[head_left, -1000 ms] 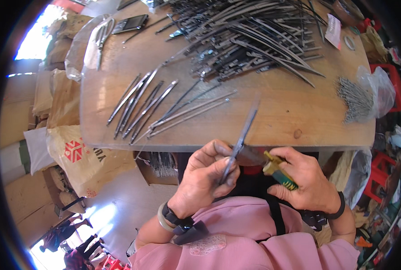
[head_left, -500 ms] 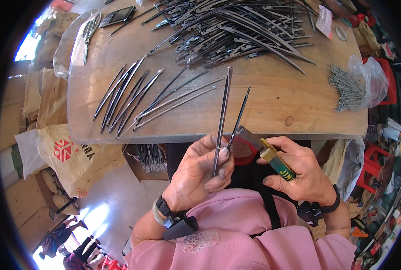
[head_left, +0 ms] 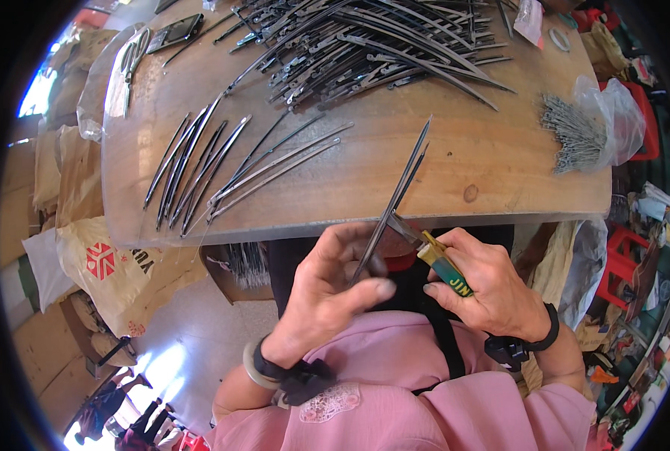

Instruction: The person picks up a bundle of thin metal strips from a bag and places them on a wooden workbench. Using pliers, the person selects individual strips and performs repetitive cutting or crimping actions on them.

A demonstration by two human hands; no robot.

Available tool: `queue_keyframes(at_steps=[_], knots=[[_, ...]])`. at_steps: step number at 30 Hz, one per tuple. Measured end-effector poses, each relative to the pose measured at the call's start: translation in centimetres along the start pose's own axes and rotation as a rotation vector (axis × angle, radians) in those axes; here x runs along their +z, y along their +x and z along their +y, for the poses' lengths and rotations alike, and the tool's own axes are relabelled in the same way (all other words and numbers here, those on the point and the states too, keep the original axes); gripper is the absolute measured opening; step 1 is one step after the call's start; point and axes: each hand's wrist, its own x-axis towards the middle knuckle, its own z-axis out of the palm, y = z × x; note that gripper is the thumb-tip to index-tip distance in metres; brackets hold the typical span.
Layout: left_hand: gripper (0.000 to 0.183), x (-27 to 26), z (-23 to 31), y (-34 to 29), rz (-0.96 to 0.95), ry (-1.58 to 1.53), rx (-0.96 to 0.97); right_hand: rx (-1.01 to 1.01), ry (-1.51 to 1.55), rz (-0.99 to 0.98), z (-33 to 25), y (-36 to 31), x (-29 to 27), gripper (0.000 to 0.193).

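Observation:
Two thin dark metal strips (head_left: 406, 177), lying nearly together, slant up over the table's front edge. My left hand (head_left: 327, 278) is around their lower end with its thumb spread away; its fingers are partly blurred and do not close on the strips. My right hand (head_left: 493, 278) grips a pair of pliers (head_left: 449, 270) with green and yellow handles. The pliers' grey metal nose meets the strips beside my left fingers; whether it clamps them is hard to see. Left of the strips, several similar dark strips (head_left: 199, 161) are spread out on the table (head_left: 395, 199).
A big heap of dark metal strips (head_left: 365, 52) covers the table's far middle. Scissors (head_left: 133, 60) and a phone-like device (head_left: 175, 34) sit far left. Wire pieces (head_left: 571, 131) in a clear bag lie at the right, near a red stool (head_left: 620, 255). Below hangs a box of wires (head_left: 245, 267).
The strips have tilted rightward and come nearly together. My left thumb has lifted off them and its fingers have loosened. The pliers' nose has moved to meet the strips.

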Motion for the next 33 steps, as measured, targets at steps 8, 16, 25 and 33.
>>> queue_keyframes(at_steps=[8,16,25,33], knots=[[0.015,0.0,0.0,-1.0,0.115,0.049,-0.093,0.040,0.212,0.076,0.8,-0.6,-0.6,0.037],[0.008,1.0,0.1,-0.8,-0.081,0.159,-0.199,0.304,0.932,0.459,0.7,1.3,-0.3,0.029],[0.009,0.7,-1.4,-1.0,0.060,-0.027,-0.108,0.320,1.087,0.521,1.5,1.9,0.5,0.020],[0.017,0.3,-0.7,-1.0,0.048,0.159,-0.018,0.316,1.130,0.516,1.6,2.4,0.7,0.017]])
